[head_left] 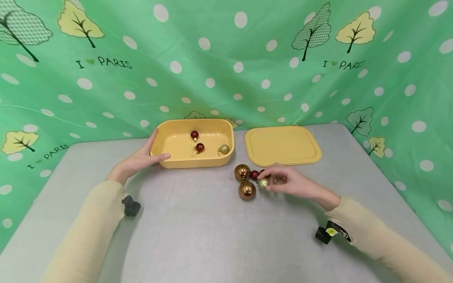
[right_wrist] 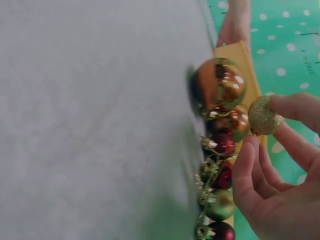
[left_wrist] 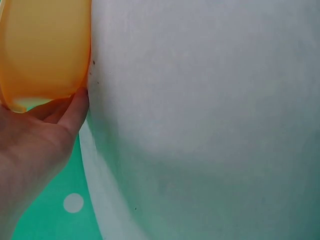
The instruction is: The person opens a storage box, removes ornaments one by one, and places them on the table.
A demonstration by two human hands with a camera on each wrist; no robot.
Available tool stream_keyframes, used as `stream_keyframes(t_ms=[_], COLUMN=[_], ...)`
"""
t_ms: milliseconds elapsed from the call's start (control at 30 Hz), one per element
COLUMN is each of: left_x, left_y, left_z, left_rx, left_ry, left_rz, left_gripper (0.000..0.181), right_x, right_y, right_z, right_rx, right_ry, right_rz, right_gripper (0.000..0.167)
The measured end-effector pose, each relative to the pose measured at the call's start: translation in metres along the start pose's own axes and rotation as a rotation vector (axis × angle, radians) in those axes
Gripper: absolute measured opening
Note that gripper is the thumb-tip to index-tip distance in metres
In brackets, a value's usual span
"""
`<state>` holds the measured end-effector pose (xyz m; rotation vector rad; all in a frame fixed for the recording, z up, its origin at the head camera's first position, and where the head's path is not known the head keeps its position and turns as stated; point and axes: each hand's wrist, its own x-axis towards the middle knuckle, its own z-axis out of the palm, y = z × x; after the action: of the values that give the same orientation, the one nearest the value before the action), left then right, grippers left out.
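Note:
A yellow box stands at the back of the table with two dark red Christmas baubles and a gold one inside. My left hand grips its left end, thumb along the front and fingers at the side. Between thumb and fingertips, my right hand pinches a glittery gold bauble, held above the other baubles in the right wrist view. Two large shiny copper baubles lie just left of that hand. Several small red baubles and a green-gold bauble are close by, partly hidden in the head view.
A flat yellow lid lies to the right of the box, behind the loose baubles. Green dotted cloth hangs behind the grey table and along its sides.

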<state>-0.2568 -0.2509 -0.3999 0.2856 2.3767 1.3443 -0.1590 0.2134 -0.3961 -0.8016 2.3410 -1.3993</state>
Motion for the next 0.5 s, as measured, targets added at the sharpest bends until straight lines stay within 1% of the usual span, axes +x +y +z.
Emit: stream_keyframes(t_ms=[67,167,300,400,500], left_x=[0.0,0.0,0.0,0.0,0.0], left_y=[0.0,0.001,0.0,0.0,0.0], left_z=[0.0,0.0,0.0,0.0,0.0], left_rx=[0.0,0.003,0.009,0.009,0.005], left_ry=[0.0,0.002,0.002,0.0,-0.001], left_rz=[0.002,0.001,-0.002,-0.004,-0.007], left_gripper=[0.105,0.105,0.105,0.105,0.105], right_x=[0.0,0.0,0.001,0.001,0.001], right_y=[0.002,0.002,0.002,0.005,0.007], right_z=[0.004,0.01,0.017,0.021,0.024], right_rx=[-0.036,-0.126,-0.226,-0.252,-0.275], right_ry=[0.015,0.041,0.073,0.092,0.101], right_rz=[0.013,0.013,-0.038,-0.072,-0.067], right_gripper=[0.033,0.032,0.031,0.031,0.032])
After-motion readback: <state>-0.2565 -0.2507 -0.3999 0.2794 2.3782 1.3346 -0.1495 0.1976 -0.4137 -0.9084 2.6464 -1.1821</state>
